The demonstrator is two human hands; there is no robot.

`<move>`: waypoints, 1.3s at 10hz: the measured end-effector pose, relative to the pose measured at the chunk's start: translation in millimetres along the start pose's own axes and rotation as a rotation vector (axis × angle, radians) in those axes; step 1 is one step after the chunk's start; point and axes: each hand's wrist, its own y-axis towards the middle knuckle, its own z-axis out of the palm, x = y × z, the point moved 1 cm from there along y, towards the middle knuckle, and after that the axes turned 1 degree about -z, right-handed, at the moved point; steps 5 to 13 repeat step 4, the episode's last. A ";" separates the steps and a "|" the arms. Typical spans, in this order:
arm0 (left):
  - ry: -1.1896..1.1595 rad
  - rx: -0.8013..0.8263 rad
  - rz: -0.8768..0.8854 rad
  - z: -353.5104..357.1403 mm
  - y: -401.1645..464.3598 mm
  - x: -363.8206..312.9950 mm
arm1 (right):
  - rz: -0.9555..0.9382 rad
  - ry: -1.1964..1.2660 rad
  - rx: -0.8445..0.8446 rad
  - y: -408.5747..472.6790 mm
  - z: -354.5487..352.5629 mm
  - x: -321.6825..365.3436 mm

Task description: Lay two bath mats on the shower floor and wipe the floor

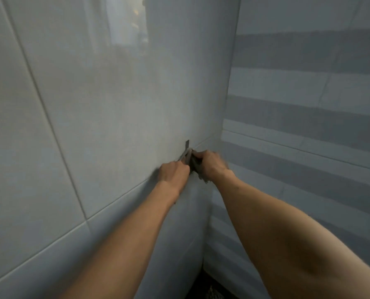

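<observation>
Grey-white tiled wall [82, 104] across left and centre; striped wall [309, 104] at right, meeting it in a corner right of centre. Both bare forearms reaching from near edge to a point on the tiled wall just left of the corner. Left hand [173, 174] curled into a fist, thumb side up, pinching the near end of a thin dark item [187, 152] fixed or pressed to the wall. Right hand [211, 165] just beside the left, almost touching it, fingers curled round a dark grey piece [196, 166] of the same or a second item; cannot tell which, nor what the item is, owing to blur. Narrow dark tip of the item projecting upward above both hands, flat against the tile. Grout lines running diagonally across the tiled wall, one passing under the left wrist. Small patch of dark speckled floor [210, 290] visible at near bottom, below the corner. Bath mats not in view. Bright reflection [126, 20] at far top of the tiled wall.
</observation>
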 end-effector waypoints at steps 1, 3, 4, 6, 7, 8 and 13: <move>0.000 0.041 0.036 12.4 -15.0 -9.8 | 0.024 0.128 0.014 -13.9 10.1 -8.3; 0.023 0.145 0.228 47.0 -47.5 -47.1 | 0.211 0.166 0.141 -84.1 40.9 -57.7; -0.015 0.277 0.339 75.6 -80.2 -70.6 | 0.482 0.241 0.134 -182.5 99.4 -90.4; -0.015 0.277 0.339 75.6 -80.2 -70.6 | 0.482 0.241 0.134 -182.5 99.4 -90.4; -0.015 0.277 0.339 75.6 -80.2 -70.6 | 0.482 0.241 0.134 -182.5 99.4 -90.4; -0.015 0.277 0.339 75.6 -80.2 -70.6 | 0.482 0.241 0.134 -182.5 99.4 -90.4; -0.015 0.277 0.339 75.6 -80.2 -70.6 | 0.482 0.241 0.134 -182.5 99.4 -90.4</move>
